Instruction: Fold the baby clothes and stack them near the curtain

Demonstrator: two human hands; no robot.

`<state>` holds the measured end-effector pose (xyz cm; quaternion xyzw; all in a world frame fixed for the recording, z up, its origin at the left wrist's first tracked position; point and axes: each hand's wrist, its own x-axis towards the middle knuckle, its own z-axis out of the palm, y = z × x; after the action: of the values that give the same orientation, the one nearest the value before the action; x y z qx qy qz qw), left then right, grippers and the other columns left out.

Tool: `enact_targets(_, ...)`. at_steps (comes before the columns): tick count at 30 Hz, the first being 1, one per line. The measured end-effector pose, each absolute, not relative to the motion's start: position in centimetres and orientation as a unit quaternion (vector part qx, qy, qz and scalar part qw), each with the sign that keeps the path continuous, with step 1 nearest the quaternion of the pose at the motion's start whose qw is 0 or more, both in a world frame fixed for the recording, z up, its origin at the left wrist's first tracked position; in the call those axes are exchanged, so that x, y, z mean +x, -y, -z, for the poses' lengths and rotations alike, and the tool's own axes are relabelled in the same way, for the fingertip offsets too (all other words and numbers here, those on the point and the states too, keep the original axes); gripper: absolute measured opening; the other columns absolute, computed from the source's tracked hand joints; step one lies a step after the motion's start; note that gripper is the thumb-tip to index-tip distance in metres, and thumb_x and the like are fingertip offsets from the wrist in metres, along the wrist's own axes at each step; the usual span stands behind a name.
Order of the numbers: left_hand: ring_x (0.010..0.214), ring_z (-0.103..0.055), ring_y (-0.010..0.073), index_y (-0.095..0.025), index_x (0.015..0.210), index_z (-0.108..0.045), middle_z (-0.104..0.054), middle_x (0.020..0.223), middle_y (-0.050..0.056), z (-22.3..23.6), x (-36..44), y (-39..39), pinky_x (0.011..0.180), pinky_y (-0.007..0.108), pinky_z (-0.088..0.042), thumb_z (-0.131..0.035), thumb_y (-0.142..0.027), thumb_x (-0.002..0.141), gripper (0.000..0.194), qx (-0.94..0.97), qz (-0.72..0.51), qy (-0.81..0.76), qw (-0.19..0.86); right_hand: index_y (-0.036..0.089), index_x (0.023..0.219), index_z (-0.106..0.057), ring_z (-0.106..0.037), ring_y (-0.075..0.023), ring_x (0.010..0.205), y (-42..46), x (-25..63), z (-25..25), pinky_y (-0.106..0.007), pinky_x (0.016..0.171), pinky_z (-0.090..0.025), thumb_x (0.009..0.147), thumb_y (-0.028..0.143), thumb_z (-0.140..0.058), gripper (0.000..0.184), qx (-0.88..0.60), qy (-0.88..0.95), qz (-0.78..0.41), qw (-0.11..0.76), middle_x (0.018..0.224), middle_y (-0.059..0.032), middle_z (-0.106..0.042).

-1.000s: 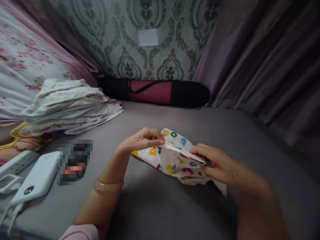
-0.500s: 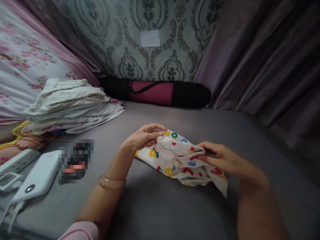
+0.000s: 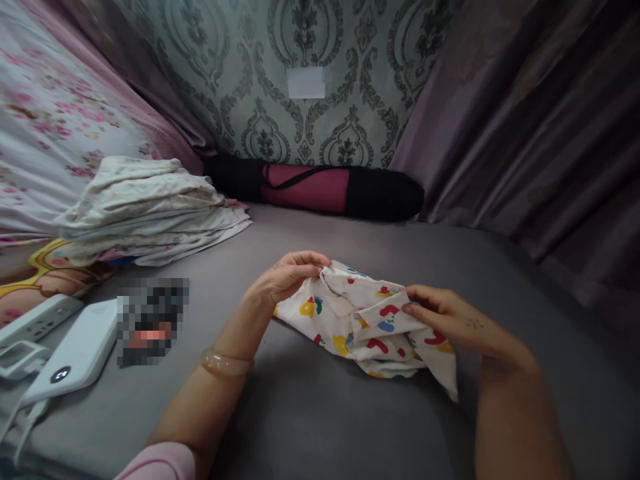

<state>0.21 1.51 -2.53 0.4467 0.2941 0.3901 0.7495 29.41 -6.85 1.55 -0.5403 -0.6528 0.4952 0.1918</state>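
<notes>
A white cotton garment (image 3: 367, 317) with a bright red, yellow, blue and green print lies bunched on the grey bed sheet (image 3: 310, 413). My left hand (image 3: 293, 275) pinches the left end of its upper edge between thumb and fingers. At the right end of that edge, my right hand (image 3: 445, 319) grips the cloth, thumb on the near side. The edge runs nearly straight between the hands. Below it the fabric falls in loose folds, and one pointed corner hangs toward me on the right. What kind of garment it is, I cannot tell.
A pile of folded pale clothes (image 3: 145, 207) sits at the back left. Nearer on the left are a white power bank (image 3: 75, 353) with a cable, a power strip (image 3: 40, 320) and a blurred-out dark object (image 3: 153, 323). A black and maroon long bag (image 3: 310, 190) lies along the wall.
The garment's upper edge, which gaped open, now lies flatter and closed. My right thumb has shifted slightly up and right on the cloth. My left hand has barely moved.
</notes>
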Motion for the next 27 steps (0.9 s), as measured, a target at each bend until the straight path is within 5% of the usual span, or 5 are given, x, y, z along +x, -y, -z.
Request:
enact_targets(9,0.071,-0.066,0.013,-0.011,0.086,-0.072,-0.071,0.08,0.006,2.89,0.93,-1.49,0.074,0.026,-0.052,-0.072,-0.006,0.065,0.021,0.385,-0.411,-0.28,0.778,0.022,0.116,-0.061,-0.063,-0.0201,0.092,6.6,29.7,-1.42,-0.033,0.079,-0.054,0.085,0.043,-0.056,0.038,-0.528,0.652,-0.499,0.217,0.105,-0.0045,-0.066)
enact_targets(16,0.083,-0.066,0.0146,-0.013,0.102,-0.07,-0.072,0.092,0.007,2.74,0.72,-1.41,0.083,0.028,-0.049,-0.072,-0.002,0.061,0.042,0.412,-0.38,-0.263,0.785,0.02,0.117,-0.061,-0.064,-0.0196,0.088,6.87,29.59,-1.77,-0.032,0.074,-0.054,0.084,0.047,-0.054,0.042,-0.555,0.642,-0.481,0.221,0.1,-0.0053,-0.068)
enact_targets(22,0.076,-0.062,0.0117,-0.013,0.087,-0.073,-0.069,0.084,0.005,2.82,0.38,-1.51,0.075,0.025,-0.048,-0.076,-0.013,0.065,0.022,0.482,-0.378,-0.329,0.719,0.019,0.113,-0.063,-0.064,-0.0183,0.083,7.03,29.69,-1.96,-0.028,0.068,-0.053,0.084,0.048,-0.056,0.041,-0.55,0.641,-0.481,0.235,0.099,-0.0059,-0.068)
enact_targets(27,0.086,-0.06,0.0148,-0.013,0.079,-0.073,-0.067,0.097,0.008,2.35,0.39,-1.3,0.077,0.025,-0.046,-0.075,-0.02,0.066,0.015,0.534,-0.411,-0.334,0.66,0.021,0.109,-0.065,-0.063,-0.016,0.073,6.99,29.61,-1.97,-0.025,0.059,-0.05,0.084,0.046,-0.055,0.037,-0.57,0.635,-0.458,0.251,0.086,-0.003,-0.068)
